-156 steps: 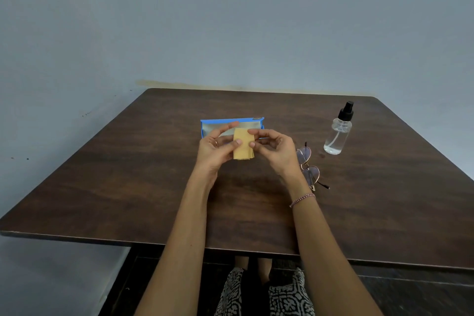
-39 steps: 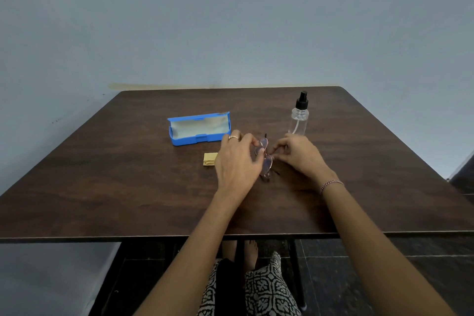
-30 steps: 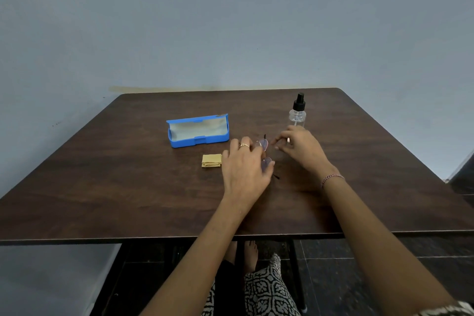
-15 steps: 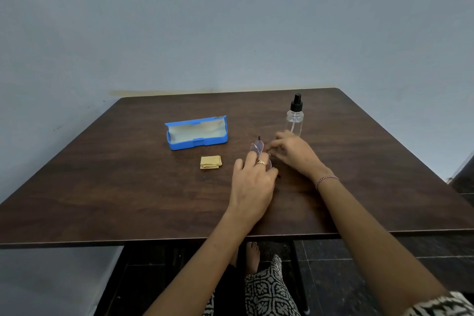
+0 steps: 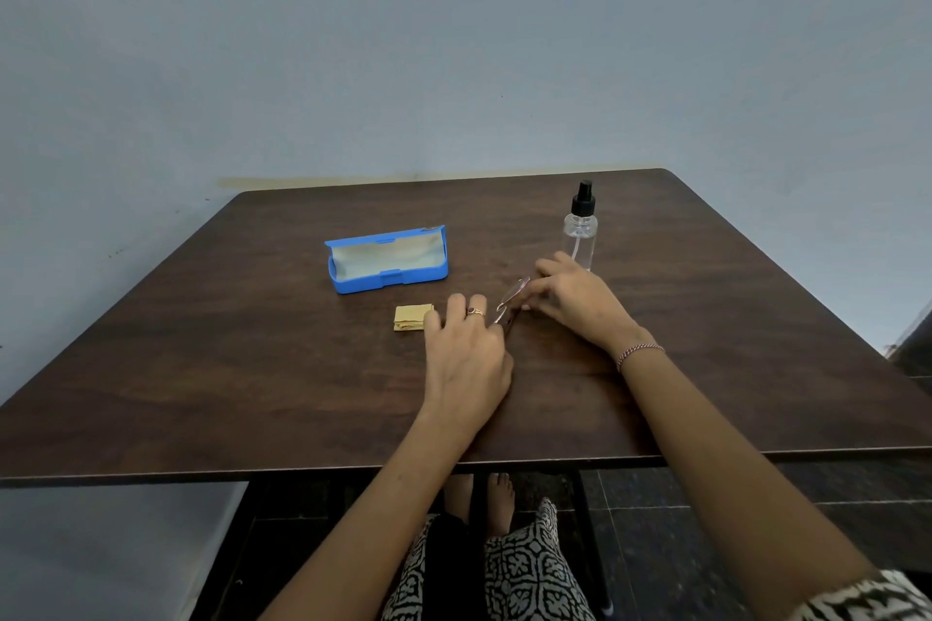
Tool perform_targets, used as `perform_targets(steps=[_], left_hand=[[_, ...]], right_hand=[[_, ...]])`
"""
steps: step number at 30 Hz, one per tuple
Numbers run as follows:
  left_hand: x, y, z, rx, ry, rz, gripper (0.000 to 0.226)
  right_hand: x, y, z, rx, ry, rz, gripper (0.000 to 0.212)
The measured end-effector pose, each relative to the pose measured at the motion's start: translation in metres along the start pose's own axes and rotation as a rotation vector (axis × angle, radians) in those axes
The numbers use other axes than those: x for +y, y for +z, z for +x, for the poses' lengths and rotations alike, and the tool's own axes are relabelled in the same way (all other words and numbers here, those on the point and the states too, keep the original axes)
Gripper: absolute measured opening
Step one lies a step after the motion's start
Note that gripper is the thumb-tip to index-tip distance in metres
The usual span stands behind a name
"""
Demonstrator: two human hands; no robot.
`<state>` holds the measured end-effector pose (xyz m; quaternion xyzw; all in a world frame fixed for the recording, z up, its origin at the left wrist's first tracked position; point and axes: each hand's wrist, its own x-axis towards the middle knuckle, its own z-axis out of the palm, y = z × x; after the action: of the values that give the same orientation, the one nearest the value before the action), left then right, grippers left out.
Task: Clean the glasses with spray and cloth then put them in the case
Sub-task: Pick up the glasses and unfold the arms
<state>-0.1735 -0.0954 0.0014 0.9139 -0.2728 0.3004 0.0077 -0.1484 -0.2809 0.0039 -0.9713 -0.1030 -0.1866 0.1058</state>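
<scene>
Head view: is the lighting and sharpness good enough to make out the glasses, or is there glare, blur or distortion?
Head view: soft, dim, even light, with no hard shadows or glare on the table; the wide-angle lens splays its side edges. The glasses are thin, low in contrast and partly hidden between the left hand and the right hand. The spray bottle reads sharp.

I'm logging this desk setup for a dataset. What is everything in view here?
table: one, dark brown, against the blue-grey wall
glasses case: one, blue, open, behind the cloth
cloth: one, yellow, folded, in front of the case
spray bottle: one, clear with black cap, upright, right of the case
glasses: one pair, thin-rimmed, right of the cloth
left hand: one, ringed, fingers relaxed on the table
right hand: one, bracelet at wrist, pinching the glasses
</scene>
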Motion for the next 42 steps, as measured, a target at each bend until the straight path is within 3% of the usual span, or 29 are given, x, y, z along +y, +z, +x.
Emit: perform_targets(steps=[11,21,29,36,42], left_hand=[[-0.009,0.003,0.014,-0.118,-0.082,0.017,0.017],[-0.025,0.011,0.028,-0.002,-0.188,-0.196,0.015],[-0.057,0.015,0.043,-0.072,-0.252,-0.511,0.015],[-0.062,0.016,0.046,0.052,-0.221,-0.525,0.008],[-0.061,0.018,0.047,0.16,-0.167,-0.445,0.004]], right_hand=[[0.002,0.003,-0.002,0.068,-0.011,-0.018,0.01],[0.006,0.003,-0.003,0.186,0.006,0.119,0.006],[0.004,0.002,-0.004,0.163,0.061,0.426,0.01],[0.0,-0.005,-0.004,0.263,0.134,0.73,0.02],[0.001,-0.007,-0.004,0.336,0.217,0.909,0.006]])
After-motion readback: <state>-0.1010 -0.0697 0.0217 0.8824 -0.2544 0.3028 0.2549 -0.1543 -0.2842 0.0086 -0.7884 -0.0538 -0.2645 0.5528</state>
